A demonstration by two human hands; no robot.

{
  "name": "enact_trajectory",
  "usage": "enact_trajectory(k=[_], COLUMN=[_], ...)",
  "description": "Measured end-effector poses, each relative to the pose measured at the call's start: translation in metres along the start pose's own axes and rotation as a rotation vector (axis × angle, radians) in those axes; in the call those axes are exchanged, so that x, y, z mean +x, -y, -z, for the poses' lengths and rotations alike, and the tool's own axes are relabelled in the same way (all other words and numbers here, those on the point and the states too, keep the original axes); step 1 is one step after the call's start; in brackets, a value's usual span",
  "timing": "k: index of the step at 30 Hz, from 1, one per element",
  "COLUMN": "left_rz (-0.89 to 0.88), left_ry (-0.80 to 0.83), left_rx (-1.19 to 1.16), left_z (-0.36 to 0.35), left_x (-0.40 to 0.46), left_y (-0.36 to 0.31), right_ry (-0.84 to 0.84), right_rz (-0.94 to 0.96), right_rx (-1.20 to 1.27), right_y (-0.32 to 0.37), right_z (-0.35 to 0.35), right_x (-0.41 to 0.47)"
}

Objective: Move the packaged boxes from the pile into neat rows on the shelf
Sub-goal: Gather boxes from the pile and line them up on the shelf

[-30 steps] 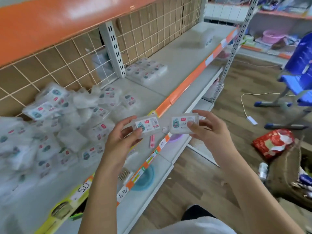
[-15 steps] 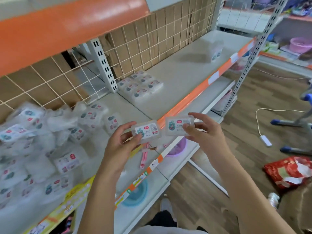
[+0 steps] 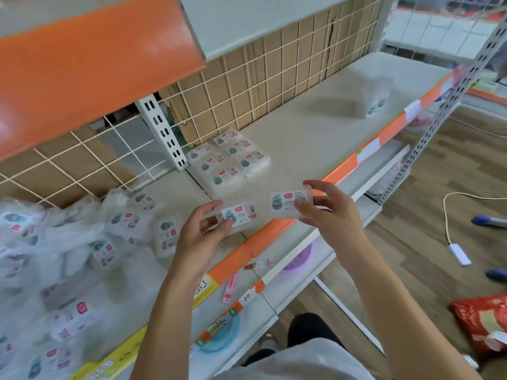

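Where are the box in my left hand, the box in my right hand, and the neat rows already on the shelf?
Left-hand box (image 3: 240, 215), head view, printed label.
Right-hand box (image 3: 286, 202), head view, label middle.
Neat rows (image 3: 227, 160), head view, a middle box's top.

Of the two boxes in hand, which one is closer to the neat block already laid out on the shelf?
The box held by the right hand. It sits higher and further right, nearer the arranged block, than the box in the left hand.

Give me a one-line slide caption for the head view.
Left hand and right hand each hold one box above the shelf, between the pile and the neat rows.
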State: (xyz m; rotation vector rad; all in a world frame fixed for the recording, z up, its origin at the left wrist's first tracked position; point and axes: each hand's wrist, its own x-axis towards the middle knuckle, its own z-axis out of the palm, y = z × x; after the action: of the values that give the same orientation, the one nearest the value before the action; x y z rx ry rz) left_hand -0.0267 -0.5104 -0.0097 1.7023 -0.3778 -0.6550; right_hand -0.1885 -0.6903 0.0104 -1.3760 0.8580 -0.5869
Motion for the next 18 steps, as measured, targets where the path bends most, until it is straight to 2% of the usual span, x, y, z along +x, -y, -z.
enact_trajectory(k=[13, 18], left_rz=[0.147, 0.142], left_ry=[-0.427, -0.479], left_rx=[0.05, 0.119], left_z=[-0.045, -0.049], left_x=[0.03, 0.036], left_y=[-0.006, -0.006], right_ry=[0.325, 0.384], right_rz=[-0.055, -0.055], right_rx=[-0.204, -0.252], right_y=[0.011, 0.005], right_z=[-0.001, -0.005], right_x=[0.117, 0.14])
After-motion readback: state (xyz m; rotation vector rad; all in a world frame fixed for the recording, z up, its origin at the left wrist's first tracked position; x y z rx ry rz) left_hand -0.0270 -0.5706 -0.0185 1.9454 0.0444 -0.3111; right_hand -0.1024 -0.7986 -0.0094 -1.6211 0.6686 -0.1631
